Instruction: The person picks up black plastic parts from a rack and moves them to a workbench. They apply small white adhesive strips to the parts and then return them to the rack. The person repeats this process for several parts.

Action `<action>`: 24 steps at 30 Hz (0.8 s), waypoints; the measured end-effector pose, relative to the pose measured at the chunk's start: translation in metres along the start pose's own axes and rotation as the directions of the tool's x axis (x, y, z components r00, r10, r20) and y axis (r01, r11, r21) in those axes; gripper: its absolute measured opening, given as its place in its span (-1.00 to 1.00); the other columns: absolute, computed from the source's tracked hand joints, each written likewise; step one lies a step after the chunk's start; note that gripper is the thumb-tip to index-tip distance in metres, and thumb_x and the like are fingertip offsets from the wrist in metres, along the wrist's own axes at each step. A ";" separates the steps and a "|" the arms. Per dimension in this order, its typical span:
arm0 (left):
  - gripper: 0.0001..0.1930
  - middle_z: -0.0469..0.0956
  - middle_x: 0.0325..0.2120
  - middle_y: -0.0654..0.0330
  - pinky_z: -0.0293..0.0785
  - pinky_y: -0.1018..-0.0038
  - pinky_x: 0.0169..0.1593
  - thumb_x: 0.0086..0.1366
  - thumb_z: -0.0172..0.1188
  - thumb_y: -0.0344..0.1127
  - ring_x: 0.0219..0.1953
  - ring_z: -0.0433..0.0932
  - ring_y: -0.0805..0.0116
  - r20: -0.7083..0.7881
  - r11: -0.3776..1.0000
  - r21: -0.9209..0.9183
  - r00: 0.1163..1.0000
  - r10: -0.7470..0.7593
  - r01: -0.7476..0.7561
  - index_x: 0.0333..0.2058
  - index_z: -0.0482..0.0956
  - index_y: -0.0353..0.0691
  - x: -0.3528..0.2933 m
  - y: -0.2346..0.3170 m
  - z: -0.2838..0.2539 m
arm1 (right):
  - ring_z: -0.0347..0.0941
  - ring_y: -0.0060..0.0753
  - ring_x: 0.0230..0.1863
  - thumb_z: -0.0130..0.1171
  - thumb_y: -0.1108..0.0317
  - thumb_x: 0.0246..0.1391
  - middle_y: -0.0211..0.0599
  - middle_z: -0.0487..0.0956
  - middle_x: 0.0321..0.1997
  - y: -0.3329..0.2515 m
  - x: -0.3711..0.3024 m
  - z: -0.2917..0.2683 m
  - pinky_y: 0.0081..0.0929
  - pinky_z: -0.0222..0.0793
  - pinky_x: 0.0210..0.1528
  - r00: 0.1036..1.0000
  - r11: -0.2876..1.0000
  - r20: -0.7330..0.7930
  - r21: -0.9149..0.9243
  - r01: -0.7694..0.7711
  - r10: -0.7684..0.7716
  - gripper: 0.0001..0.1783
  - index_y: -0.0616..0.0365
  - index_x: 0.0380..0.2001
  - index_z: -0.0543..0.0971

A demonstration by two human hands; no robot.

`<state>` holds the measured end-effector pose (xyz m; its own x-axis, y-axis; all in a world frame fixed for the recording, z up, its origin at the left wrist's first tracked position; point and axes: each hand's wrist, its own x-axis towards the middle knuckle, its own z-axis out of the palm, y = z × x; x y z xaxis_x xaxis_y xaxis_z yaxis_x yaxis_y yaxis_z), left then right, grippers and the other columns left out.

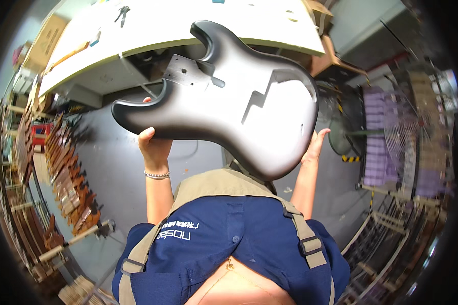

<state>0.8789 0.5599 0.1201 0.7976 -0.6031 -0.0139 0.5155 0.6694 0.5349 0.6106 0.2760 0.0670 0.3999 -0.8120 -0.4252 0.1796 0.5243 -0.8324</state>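
Note:
An electric guitar body [224,107], white in the middle and fading to black at its rim, hangs in the air in front of my chest. Its neck pocket and routed cavities face up toward me. My left hand [154,145] grips the horn at the left, thumb on the near edge and a fingertip showing past the far side. At the right end my right hand [315,147] supports the rounded edge; its thumb shows, while most of its fingers are hidden behind the body.
Beyond the body stands a pale workbench [158,23] with a small black tool [122,15] on it. A rack of brown wooden pieces [74,178] lines the left. To the right are a fan [402,129] and racks of purplish panels [375,137]. A cardboard box [48,43] sits far left.

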 end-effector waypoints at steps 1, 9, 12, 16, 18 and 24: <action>-0.23 0.35 0.02 0.07 0.22 0.23 0.18 -0.16 0.15 -0.32 0.10 0.31 0.14 -0.024 0.999 -0.007 0.999 0.032 -0.033 0.15 0.18 -0.12 0.011 0.002 -0.009 | 0.19 -0.19 0.20 -0.54 -0.57 -0.11 -0.11 0.28 0.21 0.002 0.027 0.017 -0.29 0.06 0.24 0.998 0.999 0.062 -0.030 -0.022 0.023 0.17 0.37 0.15 0.19; -0.24 0.30 0.08 0.10 0.14 0.18 0.23 -0.17 0.14 -0.31 0.13 0.27 0.13 -0.191 0.938 0.023 0.920 0.342 -0.345 0.15 0.22 -0.06 0.081 -0.002 -0.024 | 0.23 -0.28 0.16 -0.53 -0.57 -0.10 -0.11 0.33 0.16 -0.026 0.196 0.146 -0.40 0.07 0.23 0.921 0.989 0.374 -0.131 -0.066 0.111 0.17 0.40 0.15 0.21; -0.23 0.26 0.13 0.14 0.09 0.13 0.24 -0.16 0.14 -0.26 0.18 0.21 0.13 -0.207 0.921 0.011 0.900 0.384 -0.390 0.17 0.21 0.00 0.092 -0.006 -0.025 | 0.20 -0.29 0.18 -0.53 -0.57 -0.11 -0.12 0.31 0.18 -0.036 0.220 0.175 -0.40 0.03 0.25 0.904 0.982 0.399 -0.164 -0.092 0.152 0.18 0.40 0.14 0.22; -0.23 0.25 0.14 0.17 0.05 0.09 0.25 -0.17 0.18 -0.21 0.19 0.19 0.14 -0.248 0.913 0.026 0.882 0.401 -0.408 0.16 0.25 0.00 0.123 -0.003 -0.034 | 0.28 -0.37 0.10 -0.61 -0.52 -0.03 -0.20 0.45 0.03 -0.040 0.254 0.210 -0.46 0.10 0.19 0.864 0.977 0.494 -0.214 0.007 0.102 0.09 0.31 0.07 0.35; -0.23 0.27 0.12 0.17 0.07 0.10 0.24 -0.18 0.18 -0.22 0.18 0.21 0.14 -0.264 0.915 0.028 0.880 0.395 -0.403 0.15 0.25 0.01 0.140 0.002 -0.037 | 0.30 -0.38 0.07 -0.63 -0.52 -0.03 -0.22 0.46 0.02 -0.038 0.269 0.227 -0.47 0.10 0.19 0.884 0.971 0.441 -0.231 -0.052 0.152 0.10 0.31 0.05 0.37; -0.19 0.32 0.07 0.14 0.16 0.17 0.21 -0.21 0.18 -0.31 0.13 0.27 0.12 -0.246 0.916 0.071 0.883 0.400 -0.395 0.16 0.21 0.00 0.175 0.030 -0.035 | 0.33 -0.34 0.04 -0.59 -0.57 -0.10 -0.17 0.46 0.00 -0.021 0.295 0.254 -0.46 0.17 0.14 0.899 0.968 0.386 -0.216 -0.131 0.208 0.16 0.37 0.01 0.38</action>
<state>1.0448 0.4901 0.1039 0.9873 -0.1585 -0.0061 0.1352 0.8206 0.5554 0.9535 0.0904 0.0496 0.7438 -0.5217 -0.4178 -0.0728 0.5581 -0.8266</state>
